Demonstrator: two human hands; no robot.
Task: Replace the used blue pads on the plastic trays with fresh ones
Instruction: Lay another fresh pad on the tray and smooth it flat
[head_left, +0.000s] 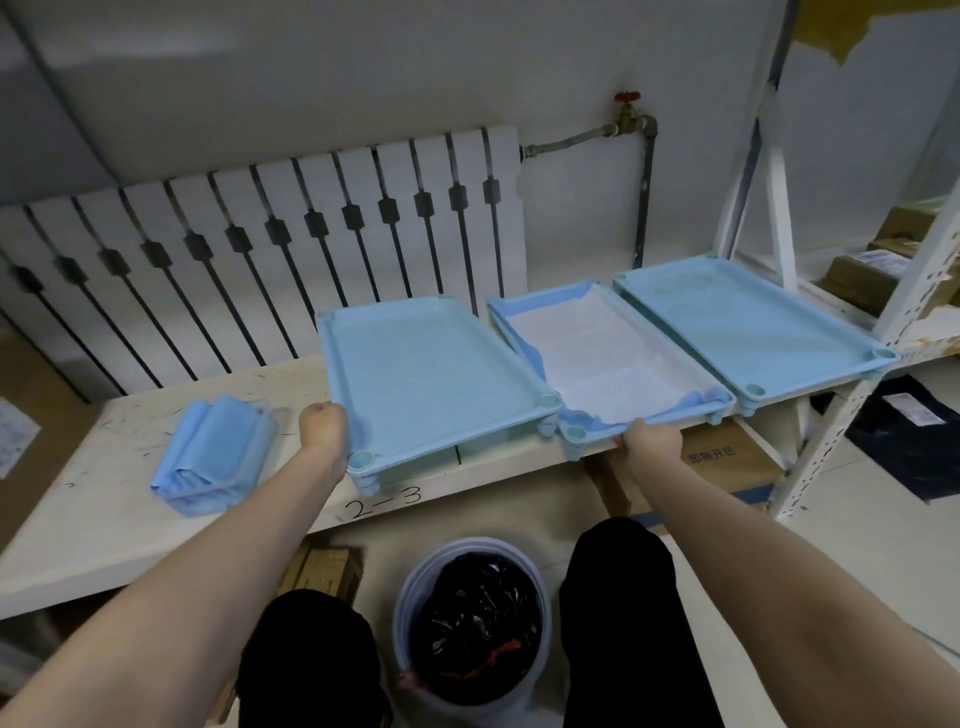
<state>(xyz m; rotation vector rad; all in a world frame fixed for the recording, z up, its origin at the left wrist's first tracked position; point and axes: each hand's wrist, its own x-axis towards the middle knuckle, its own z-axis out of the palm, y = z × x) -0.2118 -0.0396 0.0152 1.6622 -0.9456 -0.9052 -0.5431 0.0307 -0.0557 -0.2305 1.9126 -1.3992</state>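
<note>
1. Knees in dark trousers sat at the bottom of my view, and between them stood a pale bin (470, 621) lined with a black bag.
2. Both bare forearms reached up from there to the white table (104, 512), whose front edge carried the handwritten mark "2-3".
3. My left hand (323, 427) was curled shut on the near left rim of the left tray (431, 376); its fingers were hidden behind the knuckles, so I could not tell how they lay.
4. My right hand (652, 441) gripped the near edge of the middle tray (675, 413), fingers folded under the rim and out of sight.
5. That middle tray held a pad (602, 358), white face up with its blue edges rucked at the near corners.
6. The left tray showed only smooth blue inside, as did the right tray (748, 325), which sat just beside the middle one.
7. A stack of folded blue pads (215, 457) lay on the table left of my left hand.
8. Behind everything ran a white radiator (260, 249) against the wall.
</note>
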